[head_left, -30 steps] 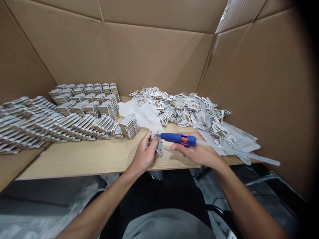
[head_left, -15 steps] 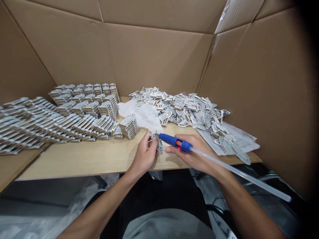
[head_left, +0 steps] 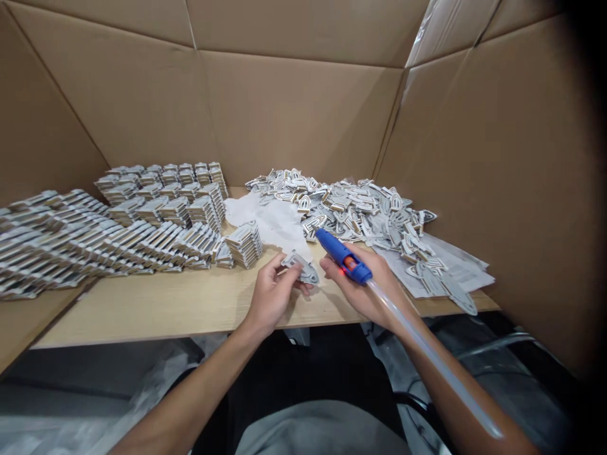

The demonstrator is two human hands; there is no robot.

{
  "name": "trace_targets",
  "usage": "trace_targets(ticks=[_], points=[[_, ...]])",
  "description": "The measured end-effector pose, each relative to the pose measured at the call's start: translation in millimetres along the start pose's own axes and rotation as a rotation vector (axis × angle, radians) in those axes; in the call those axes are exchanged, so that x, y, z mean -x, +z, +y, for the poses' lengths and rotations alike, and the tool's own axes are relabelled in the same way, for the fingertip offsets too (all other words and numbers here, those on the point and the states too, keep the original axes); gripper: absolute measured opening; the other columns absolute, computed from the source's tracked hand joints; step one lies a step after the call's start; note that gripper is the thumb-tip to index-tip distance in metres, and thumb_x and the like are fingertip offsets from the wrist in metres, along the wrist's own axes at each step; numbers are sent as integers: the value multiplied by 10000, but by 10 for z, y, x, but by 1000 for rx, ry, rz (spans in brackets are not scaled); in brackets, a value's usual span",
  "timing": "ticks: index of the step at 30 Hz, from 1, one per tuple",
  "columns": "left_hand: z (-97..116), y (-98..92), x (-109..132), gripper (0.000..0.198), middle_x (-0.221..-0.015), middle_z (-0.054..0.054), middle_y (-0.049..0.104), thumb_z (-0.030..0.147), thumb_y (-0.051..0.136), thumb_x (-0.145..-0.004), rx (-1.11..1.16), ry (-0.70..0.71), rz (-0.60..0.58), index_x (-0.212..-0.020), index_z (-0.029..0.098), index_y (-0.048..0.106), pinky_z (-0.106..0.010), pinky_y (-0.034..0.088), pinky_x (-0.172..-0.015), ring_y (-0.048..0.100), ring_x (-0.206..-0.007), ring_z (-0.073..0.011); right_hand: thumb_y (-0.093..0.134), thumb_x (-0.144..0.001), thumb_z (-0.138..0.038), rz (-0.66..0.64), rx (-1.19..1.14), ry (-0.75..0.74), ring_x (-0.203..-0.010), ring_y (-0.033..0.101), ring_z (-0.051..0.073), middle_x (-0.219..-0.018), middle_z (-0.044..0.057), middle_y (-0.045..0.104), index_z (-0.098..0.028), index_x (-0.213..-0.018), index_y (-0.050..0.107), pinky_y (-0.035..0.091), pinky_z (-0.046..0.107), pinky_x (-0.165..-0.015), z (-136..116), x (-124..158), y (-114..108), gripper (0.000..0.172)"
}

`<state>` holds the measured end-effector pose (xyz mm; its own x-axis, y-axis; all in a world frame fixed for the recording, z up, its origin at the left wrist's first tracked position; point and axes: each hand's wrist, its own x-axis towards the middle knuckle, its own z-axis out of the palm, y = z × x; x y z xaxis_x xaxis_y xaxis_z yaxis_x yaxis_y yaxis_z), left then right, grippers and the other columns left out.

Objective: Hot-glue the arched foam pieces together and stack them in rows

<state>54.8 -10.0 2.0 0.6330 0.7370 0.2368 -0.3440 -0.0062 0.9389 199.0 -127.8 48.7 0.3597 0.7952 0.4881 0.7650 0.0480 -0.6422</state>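
Between the thumb and fingers of my left hand point(head_left: 274, 292) is a flat grey arch-shaped piece point(head_left: 307, 270), tilted above the table. My right hand point(head_left: 363, 287) is wrapped round a blue glue gun point(head_left: 342, 254) with a red light glowing on its side. A long translucent glue stick point(head_left: 434, 357) runs out of the gun's back end over my right forearm. The gun's nozzle points up and away, apart from the piece, toward the loose heap of similar grey arch pieces point(head_left: 351, 205).
Neat stacks of such pieces point(head_left: 165, 208) fill the table's left side, and one short stack point(head_left: 244, 243) stands near my left hand. White paper point(head_left: 270, 218) lies in the middle, with more sheets point(head_left: 455, 262) under the heap at right. Cardboard walls point(head_left: 303, 114) enclose the wooden table point(head_left: 165, 309).
The glue gun's nozzle has come away from the grey piece and swung up and to the right. My left hand has turned the piece so more of its face shows.
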Motion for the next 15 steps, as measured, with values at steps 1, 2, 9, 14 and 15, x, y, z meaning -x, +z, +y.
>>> trace_targets(ticks=[1,2,9,14,15], points=[[22,1,-1,216,-836,-36,716,351,741,-909,32,-7,-3,-929,149,667,-301,611,-655,689,-664,-162,669,-961,-418,-20,-35,42,-670,546,154,-762,-5,628,-203,-875,639,410,268,-641,14,-19,2,233],[46,4,0,218,-870,-47,733,345,754,-901,63,-16,-4,-948,144,684,-309,621,-691,704,-693,-168,673,-949,-400,-52,-73,78,-672,561,154,-772,-2,652,-201,-884,654,417,269,-645,23,-37,0,211],[191,57,48,213,-934,-65,748,331,779,-890,84,-36,-35,-961,135,733,-293,603,-759,713,-786,-176,606,-989,-516,-303,-294,184,-533,449,120,-599,-46,527,-217,-794,627,363,277,-558,33,-67,-84,357],[370,-2,67,322,-1087,-78,735,288,847,-813,-120,88,-65,-1083,170,717,-294,593,-841,713,-931,-194,648,-957,-609,-254,-463,237,-504,432,93,-727,-26,617,-228,-814,544,341,257,-479,178,-55,-75,420],[425,-30,66,390,-1139,-82,727,267,857,-796,-185,127,-84,-1145,190,703,-299,590,-859,709,-985,-208,636,-961,-620,-236,-425,221,-497,439,94,-734,-20,627,-230,-815,539,351,257,-471,198,-57,-84,428]])
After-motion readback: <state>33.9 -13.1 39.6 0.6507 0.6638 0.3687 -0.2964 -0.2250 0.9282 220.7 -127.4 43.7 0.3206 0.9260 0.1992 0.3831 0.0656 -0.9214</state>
